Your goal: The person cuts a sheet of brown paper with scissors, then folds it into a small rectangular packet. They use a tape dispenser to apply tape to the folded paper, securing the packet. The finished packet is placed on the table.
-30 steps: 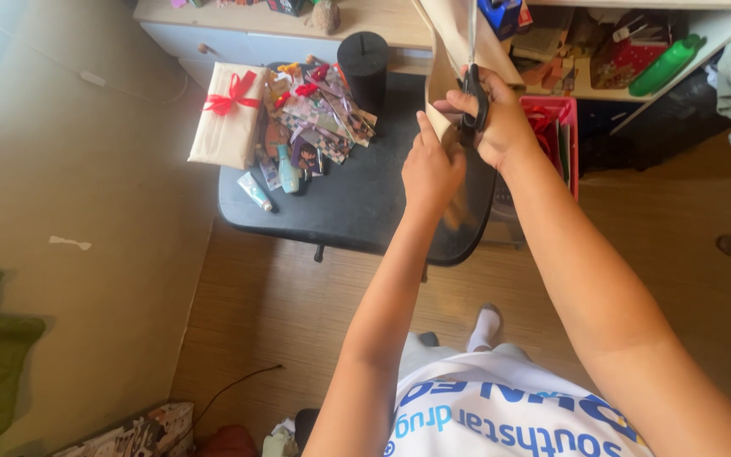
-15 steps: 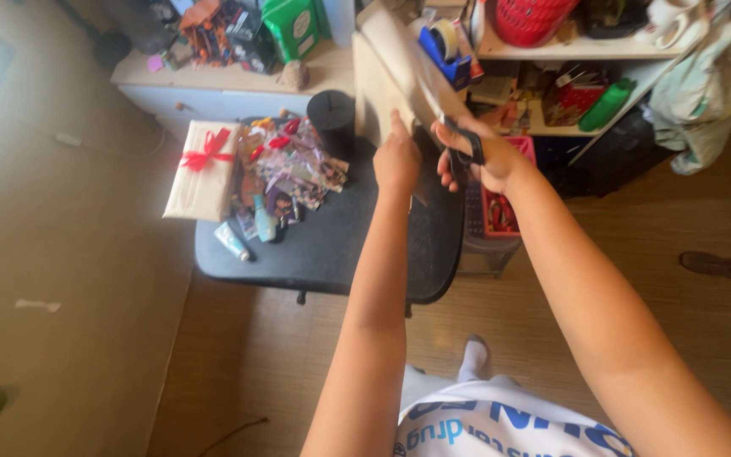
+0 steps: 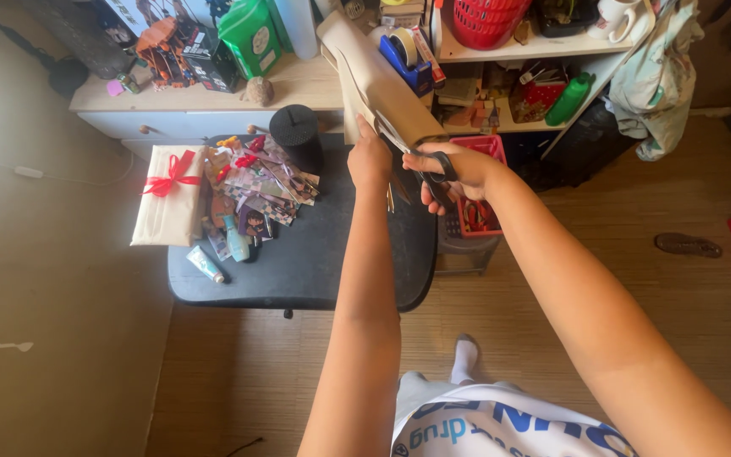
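Above the dark rounded tabletop (image 3: 315, 262), both arms reach forward and hold up a sheet of plain beige wrapping paper (image 3: 374, 76). The left hand (image 3: 370, 161) pinches the sheet's lower edge, fingers curled shut on it from below. The right hand (image 3: 450, 173) is closed through the loops of a pair of black-handled scissors (image 3: 420, 156), whose blades point up and left into the paper; how far the blades stand apart is hard to make out, since they lie against the sheet.

On the tabletop's left side rests a cream-wrapped gift box tied with a red ribbon bow (image 3: 169, 193). Just beside it lies a loose heap of patterned paper scraps and small colourful bits (image 3: 260, 186), with a small pale-blue tube (image 3: 205, 264) near the table's front edge. A black cylindrical container (image 3: 296, 135) stands upright at the back of the table. A red plastic basket (image 3: 477, 203) sits beyond the right hand, under a cluttered white shelf (image 3: 518, 52).
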